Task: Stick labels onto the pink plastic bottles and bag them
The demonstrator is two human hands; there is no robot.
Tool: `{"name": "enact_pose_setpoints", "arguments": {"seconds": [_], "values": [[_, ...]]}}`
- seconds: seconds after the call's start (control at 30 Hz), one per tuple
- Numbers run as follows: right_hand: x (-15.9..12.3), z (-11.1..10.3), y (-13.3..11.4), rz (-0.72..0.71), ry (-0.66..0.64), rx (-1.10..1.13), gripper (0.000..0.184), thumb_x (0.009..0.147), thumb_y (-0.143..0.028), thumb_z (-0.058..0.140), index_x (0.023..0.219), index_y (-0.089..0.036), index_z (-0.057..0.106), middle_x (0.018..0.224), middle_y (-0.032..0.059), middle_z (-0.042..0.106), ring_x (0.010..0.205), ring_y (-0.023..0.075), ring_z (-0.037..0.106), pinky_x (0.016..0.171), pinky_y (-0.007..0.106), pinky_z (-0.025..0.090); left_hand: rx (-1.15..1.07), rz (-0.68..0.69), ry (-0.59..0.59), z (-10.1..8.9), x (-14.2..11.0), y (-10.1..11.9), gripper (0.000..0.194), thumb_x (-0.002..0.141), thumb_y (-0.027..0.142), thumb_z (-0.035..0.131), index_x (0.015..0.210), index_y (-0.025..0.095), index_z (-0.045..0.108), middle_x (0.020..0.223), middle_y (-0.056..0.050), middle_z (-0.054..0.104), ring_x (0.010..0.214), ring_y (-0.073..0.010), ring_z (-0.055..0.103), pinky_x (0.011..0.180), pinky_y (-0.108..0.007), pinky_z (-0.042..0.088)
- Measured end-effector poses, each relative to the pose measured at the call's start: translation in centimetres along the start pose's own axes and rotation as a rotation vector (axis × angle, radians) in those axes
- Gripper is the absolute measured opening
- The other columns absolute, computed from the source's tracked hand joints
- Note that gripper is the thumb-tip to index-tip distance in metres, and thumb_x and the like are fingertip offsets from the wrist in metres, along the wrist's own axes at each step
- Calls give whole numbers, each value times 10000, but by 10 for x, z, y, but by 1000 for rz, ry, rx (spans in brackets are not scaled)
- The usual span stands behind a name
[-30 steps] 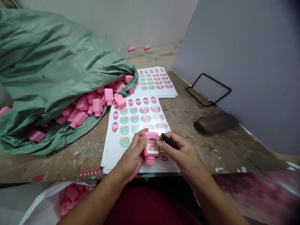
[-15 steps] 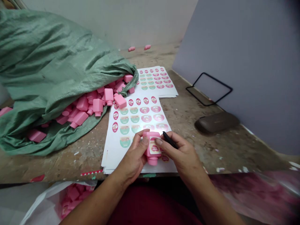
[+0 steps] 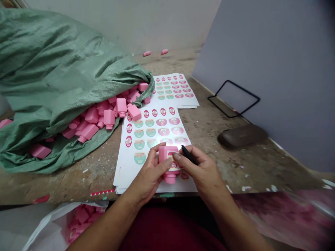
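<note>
A small pink plastic bottle (image 3: 164, 152) is tilted neck-down toward me, above the front of a sticker sheet (image 3: 128, 174). My left hand (image 3: 150, 172) is closed round its left side, the thumb lying on the label (image 3: 173, 166) on its front. My right hand (image 3: 200, 165) is closed on a black pen-like tool (image 3: 188, 155), which points up and to the left. The right thumb also presses on the label's upper right. Both hands' fingers behind the bottle are partly hidden. The sheet carries rows of pink and green printed stickers.
On the left a green sack (image 3: 65, 62) spills several pink bottles (image 3: 109, 118) onto the worn table (image 3: 209, 129). Another sticker sheet pile (image 3: 188, 101) lies farther back. A dark case (image 3: 243, 136) and a black wire frame (image 3: 258, 100) are at right. Below hangs a white bag (image 3: 49, 226) holding pink bottles.
My left thumb has slid down and right, from the bottle's upper edge onto the label. The right hand and the black tool have hardly moved.
</note>
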State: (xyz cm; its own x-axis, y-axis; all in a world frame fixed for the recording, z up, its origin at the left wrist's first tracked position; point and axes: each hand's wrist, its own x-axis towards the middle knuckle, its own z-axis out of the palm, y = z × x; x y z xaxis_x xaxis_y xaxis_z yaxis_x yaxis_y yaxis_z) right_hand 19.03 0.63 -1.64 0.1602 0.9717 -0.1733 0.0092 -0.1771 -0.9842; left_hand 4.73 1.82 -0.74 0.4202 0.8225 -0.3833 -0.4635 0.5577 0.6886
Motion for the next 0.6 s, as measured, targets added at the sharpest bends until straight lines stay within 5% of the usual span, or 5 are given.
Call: {"name": "enact_pose_setpoints", "arguments": {"seconds": [0.2,0.43,0.6], "values": [[-6,6,-6,-94,40,-115,264,788,-432,674,693,-217,553,579,-45,501,535,117,445,513,256,362,103,4,8,1,-2,5,695,728,228,793,1318,231,426,1063,-61,676,816,-139,631,747,-269,481],[-4,0,-5,-33,141,-18,415,730,-467,731,1026,-253,536,580,-72,577,464,139,506,464,262,397,169,-3,-25,-5,-4,6,666,759,230,760,1332,229,419,1025,-52,660,794,-142,638,766,-298,488],[-1,1,-9,-200,103,-295,390,668,-443,783,988,-263,650,733,-9,663,678,196,611,633,309,459,197,-17,-24,0,-9,6,721,697,159,779,1328,230,437,979,-29,662,784,-128,626,763,-277,491]]}}
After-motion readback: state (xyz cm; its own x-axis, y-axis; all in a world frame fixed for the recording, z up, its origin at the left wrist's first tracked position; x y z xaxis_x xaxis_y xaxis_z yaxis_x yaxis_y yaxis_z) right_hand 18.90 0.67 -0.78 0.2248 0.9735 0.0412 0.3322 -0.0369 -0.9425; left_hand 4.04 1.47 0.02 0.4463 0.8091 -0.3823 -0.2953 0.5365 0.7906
